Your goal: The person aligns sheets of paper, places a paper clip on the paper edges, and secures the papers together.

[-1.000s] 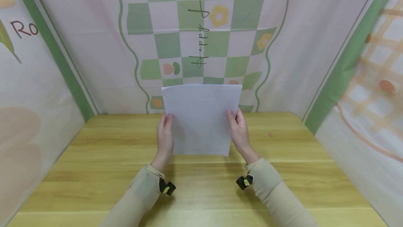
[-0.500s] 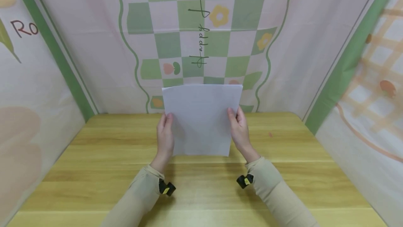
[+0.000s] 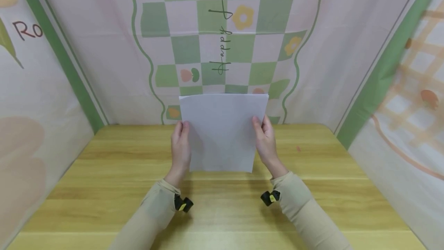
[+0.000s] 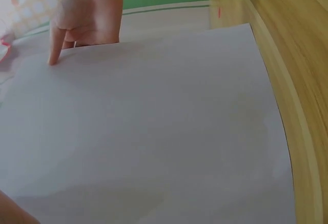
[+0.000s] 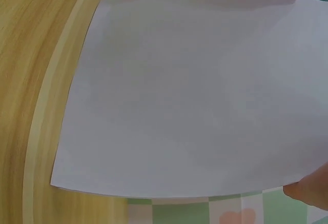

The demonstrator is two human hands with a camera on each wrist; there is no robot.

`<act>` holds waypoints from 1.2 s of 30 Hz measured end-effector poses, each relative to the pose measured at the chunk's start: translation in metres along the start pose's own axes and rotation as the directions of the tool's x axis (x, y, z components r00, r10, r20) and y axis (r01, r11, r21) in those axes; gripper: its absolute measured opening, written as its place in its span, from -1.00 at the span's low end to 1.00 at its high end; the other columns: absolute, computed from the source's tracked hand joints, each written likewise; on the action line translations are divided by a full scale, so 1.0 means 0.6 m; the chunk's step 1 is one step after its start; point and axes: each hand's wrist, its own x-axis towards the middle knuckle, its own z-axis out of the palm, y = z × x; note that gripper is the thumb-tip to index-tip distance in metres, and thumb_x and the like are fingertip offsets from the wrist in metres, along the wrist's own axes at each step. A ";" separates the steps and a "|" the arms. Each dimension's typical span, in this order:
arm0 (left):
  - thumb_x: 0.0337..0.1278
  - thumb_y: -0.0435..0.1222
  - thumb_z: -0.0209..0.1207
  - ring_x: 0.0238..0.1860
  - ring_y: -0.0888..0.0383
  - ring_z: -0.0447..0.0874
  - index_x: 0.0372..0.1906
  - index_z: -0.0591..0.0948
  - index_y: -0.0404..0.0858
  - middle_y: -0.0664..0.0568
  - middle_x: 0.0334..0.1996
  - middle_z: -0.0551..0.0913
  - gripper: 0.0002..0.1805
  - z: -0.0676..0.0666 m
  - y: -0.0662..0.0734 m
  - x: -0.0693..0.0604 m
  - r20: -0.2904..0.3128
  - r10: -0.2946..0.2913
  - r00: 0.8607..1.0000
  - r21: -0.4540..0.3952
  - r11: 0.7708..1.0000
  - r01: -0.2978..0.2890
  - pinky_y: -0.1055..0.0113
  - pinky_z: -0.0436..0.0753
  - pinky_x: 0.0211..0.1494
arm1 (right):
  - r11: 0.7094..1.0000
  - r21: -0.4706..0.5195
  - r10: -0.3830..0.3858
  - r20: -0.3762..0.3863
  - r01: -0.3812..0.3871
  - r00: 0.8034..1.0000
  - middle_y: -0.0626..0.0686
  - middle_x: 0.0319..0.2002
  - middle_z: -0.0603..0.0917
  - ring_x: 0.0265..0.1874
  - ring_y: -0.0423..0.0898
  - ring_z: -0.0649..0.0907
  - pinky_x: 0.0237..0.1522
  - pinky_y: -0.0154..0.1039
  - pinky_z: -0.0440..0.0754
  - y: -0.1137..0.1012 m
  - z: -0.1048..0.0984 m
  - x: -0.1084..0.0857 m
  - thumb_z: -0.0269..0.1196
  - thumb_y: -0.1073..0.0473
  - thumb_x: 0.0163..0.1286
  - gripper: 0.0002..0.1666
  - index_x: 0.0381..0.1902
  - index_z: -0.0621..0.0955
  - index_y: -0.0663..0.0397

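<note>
Blank white paper [image 3: 222,134] is held up facing the head camera, tilted, above the wooden table. At its left edge the left hand [image 3: 180,148] grips it, thumb on the near face and fingers behind. The right hand [image 3: 266,142] pinches the opposite edge the same way, slightly higher. In the left wrist view the paper [image 4: 154,116] fills most of the picture, with the right hand [image 4: 89,16] at its far edge. The right wrist view shows the paper [image 5: 189,90] and a thumb of the right hand [image 5: 311,189] at the lower right.
The wooden table [image 3: 222,211] spreads under both forearms, with a small reddish mark [image 3: 298,148] to the right. Behind it hangs a green-and-white checkered cloth [image 3: 215,49] with lettering. Patterned cloths also stand on both sides. A small black camera is strapped to each wrist.
Both hands have slid slightly upward along the paper's edges. The paper itself stays nearly in place.
</note>
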 end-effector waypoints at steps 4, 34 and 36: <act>0.49 -0.19 -0.24 0.13 0.09 0.42 0.14 0.42 -0.37 -0.16 0.05 0.52 -0.60 0.002 0.002 -0.002 0.010 -0.014 1.000 -0.019 1.000 0.014 0.20 0.25 0.35 | 1.000 -0.001 0.004 -0.003 -0.004 1.000 -0.05 0.06 0.49 0.05 -0.14 0.51 0.10 -0.36 0.43 -0.003 0.001 0.000 -0.08 0.06 0.53 -0.48 0.36 0.26 0.11; 0.46 -0.25 -0.21 0.12 0.07 0.42 0.15 0.43 -0.39 -0.20 0.08 0.52 -0.61 0.007 0.030 0.005 -0.025 0.035 0.999 -0.057 0.998 -0.037 0.16 0.27 0.32 | 1.000 -0.004 -0.003 -0.027 0.003 1.000 0.01 0.12 0.47 0.08 -0.17 0.46 0.15 -0.36 0.37 -0.024 0.005 0.009 -0.07 0.05 0.52 -0.47 0.35 0.27 0.17; 0.46 -0.25 -0.21 0.13 0.06 0.41 0.17 0.43 -0.38 -0.20 0.09 0.51 -0.61 0.008 0.031 0.005 -0.017 0.039 0.999 -0.066 0.997 -0.040 0.16 0.25 0.34 | 1.000 -0.002 -0.006 -0.029 0.006 1.000 0.00 0.10 0.47 0.07 -0.17 0.47 0.14 -0.36 0.37 -0.025 0.006 0.009 -0.08 0.05 0.53 -0.47 0.34 0.29 0.18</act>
